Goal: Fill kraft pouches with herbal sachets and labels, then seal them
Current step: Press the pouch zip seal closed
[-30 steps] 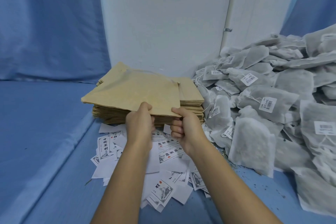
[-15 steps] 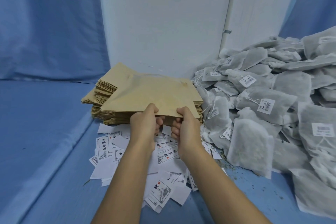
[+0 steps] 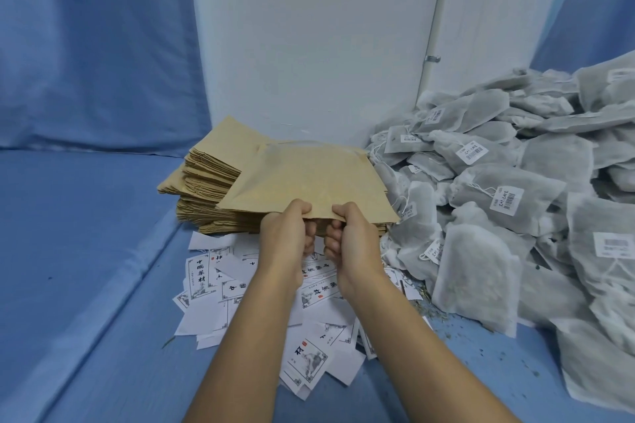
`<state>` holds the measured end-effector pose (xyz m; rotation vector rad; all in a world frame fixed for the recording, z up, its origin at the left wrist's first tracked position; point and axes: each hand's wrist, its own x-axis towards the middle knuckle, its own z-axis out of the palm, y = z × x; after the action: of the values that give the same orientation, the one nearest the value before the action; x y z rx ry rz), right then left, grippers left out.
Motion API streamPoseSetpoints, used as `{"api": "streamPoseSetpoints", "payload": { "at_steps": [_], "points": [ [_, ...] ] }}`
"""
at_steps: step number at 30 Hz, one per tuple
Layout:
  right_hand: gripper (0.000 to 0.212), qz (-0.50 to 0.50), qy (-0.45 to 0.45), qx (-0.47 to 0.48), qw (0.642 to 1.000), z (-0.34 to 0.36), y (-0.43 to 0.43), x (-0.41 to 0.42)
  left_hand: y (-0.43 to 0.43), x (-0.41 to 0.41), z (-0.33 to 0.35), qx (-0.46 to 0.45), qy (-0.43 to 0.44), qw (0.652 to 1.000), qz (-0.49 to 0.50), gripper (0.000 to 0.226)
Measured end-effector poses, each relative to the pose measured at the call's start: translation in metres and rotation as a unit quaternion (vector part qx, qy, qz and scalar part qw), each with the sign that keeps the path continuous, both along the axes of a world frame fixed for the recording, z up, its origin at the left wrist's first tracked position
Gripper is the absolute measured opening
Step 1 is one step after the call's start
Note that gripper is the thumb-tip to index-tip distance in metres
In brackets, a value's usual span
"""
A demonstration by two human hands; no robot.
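One flat kraft pouch [image 3: 302, 178] is held above the stack of kraft pouches [image 3: 206, 182]. My left hand [image 3: 285, 233] pinches its near edge, thumb on top. My right hand [image 3: 350, 237] pinches the same edge just to the right, fingers curled under. Printed paper labels [image 3: 206, 278] lie scattered on the blue surface below my hands. A big heap of white mesh herbal sachets [image 3: 498, 203] with barcode tags fills the right side.
A white wall panel [image 3: 309, 45] stands behind the stack, with blue cloth [image 3: 86, 45] on both sides. Blue padded surface [image 3: 68, 251] stretches to the left, with a seam running towards me. Herb crumbs [image 3: 443, 316] lie near the sachets.
The held pouch has slid to the right off the stack and swung square to me, uncovering the stack's left side. Both hands stayed on its near edge and moved closer together.
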<state>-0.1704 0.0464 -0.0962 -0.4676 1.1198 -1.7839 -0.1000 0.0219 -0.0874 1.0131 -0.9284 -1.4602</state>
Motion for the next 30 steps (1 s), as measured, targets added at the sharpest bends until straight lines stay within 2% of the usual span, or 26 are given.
{"api": "streamPoseSetpoints", "payload": {
  "at_steps": [5, 9, 14, 20, 23, 26, 28, 30],
  "points": [
    [0.032, 0.002, 0.009, 0.003, 1.000, 0.001, 0.001, 0.000, -0.006, 0.007, -0.003, -0.012, -0.011, 0.995, 0.103, 0.025],
    [0.031, 0.010, 0.025, 0.012, 1.000, 0.000, 0.001, 0.003, -0.007, 0.009, -0.004, -0.014, -0.014, 0.994, 0.107, 0.024],
    [0.036, 0.015, 0.016, 0.005, 1.000, 0.001, 0.004, -0.002, -0.016, 0.026, -0.009, -0.040, -0.046, 0.970, 0.235, 0.024],
    [0.035, 0.036, 0.033, 0.011, 0.999, -0.001, 0.007, 0.005, -0.023, 0.039, -0.009, 0.017, -0.017, 0.957, 0.291, 0.030],
    [0.034, 0.043, 0.028, 0.012, 0.999, 0.001, 0.008, 0.006, -0.020, 0.039, -0.005, 0.019, 0.026, 0.951, 0.307, 0.043],
    [0.034, 0.051, 0.022, 0.011, 0.998, 0.001, 0.009, 0.010, -0.016, 0.041, -0.003, 0.014, 0.078, 0.945, 0.317, 0.044],
    [0.034, 0.060, 0.018, 0.012, 0.998, 0.001, 0.009, 0.012, -0.015, 0.041, -0.003, -0.008, 0.099, 0.941, 0.323, 0.037],
    [0.033, 0.074, 0.010, 0.005, 0.997, 0.002, 0.008, 0.012, -0.013, 0.037, -0.002, -0.035, 0.105, 0.948, 0.297, 0.017]
  ]
}}
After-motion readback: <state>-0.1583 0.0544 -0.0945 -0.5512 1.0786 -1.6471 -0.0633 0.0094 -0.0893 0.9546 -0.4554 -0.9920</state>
